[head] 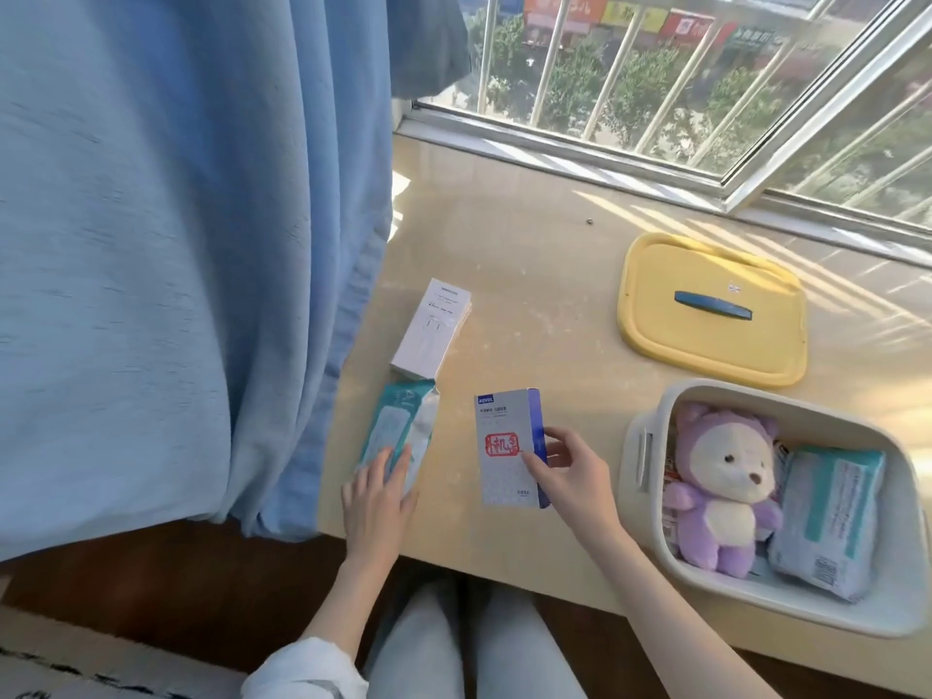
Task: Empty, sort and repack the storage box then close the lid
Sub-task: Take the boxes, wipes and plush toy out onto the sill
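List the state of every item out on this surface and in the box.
storage box: open, lid off, partly full.
yellow lid: off, lying flat beside the box, handle up.
plush toy: in the box, face up.
boxed wipes pack: lying beside the toy.
loose wipes pack: flat, left hand resting on it.
blue-and-white carton: pinched by the right hand.
white carton: lying flat, untouched.
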